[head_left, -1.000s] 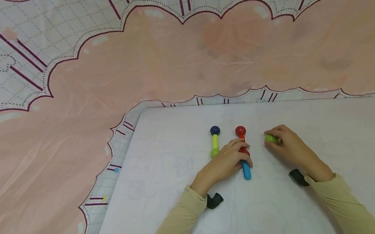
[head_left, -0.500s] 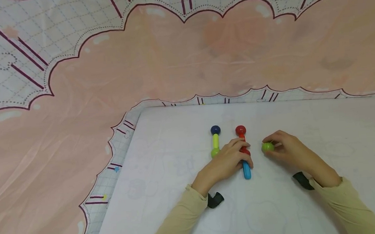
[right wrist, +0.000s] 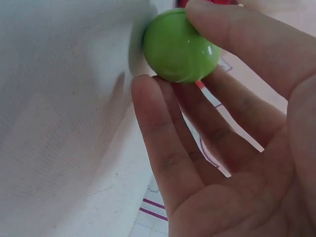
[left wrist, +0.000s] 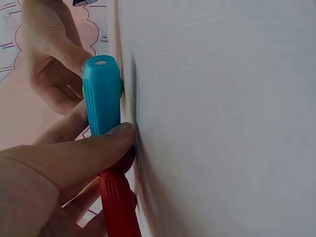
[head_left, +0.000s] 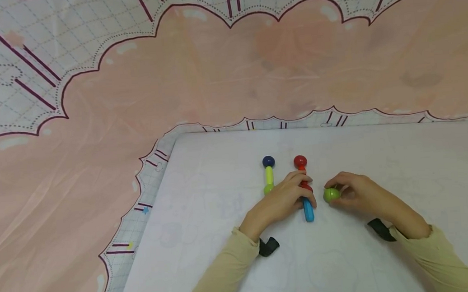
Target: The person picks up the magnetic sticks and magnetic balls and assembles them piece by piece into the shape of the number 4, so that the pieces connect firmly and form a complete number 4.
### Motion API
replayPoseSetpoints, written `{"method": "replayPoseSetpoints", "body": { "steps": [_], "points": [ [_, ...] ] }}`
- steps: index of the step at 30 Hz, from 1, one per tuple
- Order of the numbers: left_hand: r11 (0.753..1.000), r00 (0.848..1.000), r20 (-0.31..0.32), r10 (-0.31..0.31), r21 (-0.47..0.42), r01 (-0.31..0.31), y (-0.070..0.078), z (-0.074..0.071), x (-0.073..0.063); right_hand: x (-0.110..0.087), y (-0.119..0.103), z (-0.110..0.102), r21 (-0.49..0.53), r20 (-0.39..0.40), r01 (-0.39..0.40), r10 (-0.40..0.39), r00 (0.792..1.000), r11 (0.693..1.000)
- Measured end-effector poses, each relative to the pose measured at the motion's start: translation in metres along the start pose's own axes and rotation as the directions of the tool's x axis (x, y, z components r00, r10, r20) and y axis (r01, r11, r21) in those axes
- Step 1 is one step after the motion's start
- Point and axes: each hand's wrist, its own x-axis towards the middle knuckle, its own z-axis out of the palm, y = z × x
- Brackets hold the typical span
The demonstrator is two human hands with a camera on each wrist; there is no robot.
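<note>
My left hand [head_left: 281,200] grips a chain of toy pieces: a red ball [head_left: 300,161], a red rod, a second red ball and a blue rod [head_left: 308,211]. In the left wrist view, the thumb lies across the joint below the blue rod [left wrist: 102,98], whose free end has a hole. A green ball [head_left: 332,195] is pinched between the thumb and fingers of my right hand [head_left: 361,194], just right of the chain and apart from it in the head view. The right wrist view has this glossy green ball [right wrist: 180,47] close to the white surface.
Left of the chain lies another joined piece, with a dark blue ball [head_left: 268,161], a yellow-green rod [head_left: 269,176] and a green ball partly behind my left hand. Everything rests on a white tabletop [head_left: 225,255]. Beyond its edge is patterned cloth [head_left: 212,75].
My right hand has moved toward me and slightly left with the green ball, drawing nearer to the blue rod. The left hand and its chain have stayed almost in place.
</note>
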Motion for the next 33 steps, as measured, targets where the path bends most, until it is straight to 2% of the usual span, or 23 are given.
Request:
{"method": "replayPoseSetpoints", "body": {
  "steps": [10, 24, 30, 33],
  "points": [
    [1.0, 1.0, -0.017, 0.015, -0.021, -0.015, -0.002, -0.003, 0.001, -0.004, -0.001, 0.003, 0.04, 0.002, 0.049, -0.049, 0.999, 0.998],
    [0.997, 0.998, -0.044, 0.051, -0.05, -0.053, -0.007, 0.0, 0.002, -0.008, -0.009, 0.006, 0.186, 0.174, 0.003, -0.036, 0.984, 0.983],
    [0.998, 0.997, -0.054, 0.047, -0.047, -0.05, -0.009, 0.0, 0.004, -0.008, -0.007, 0.01, 0.217, 0.164, 0.066, -0.103, 0.981, 0.974],
    [0.998, 0.998, -0.051, 0.042, -0.048, -0.044, -0.009, 0.0, 0.004, -0.007, -0.008, 0.01, 0.224, 0.169, 0.064, -0.103, 0.98, 0.973]
  ]
}}
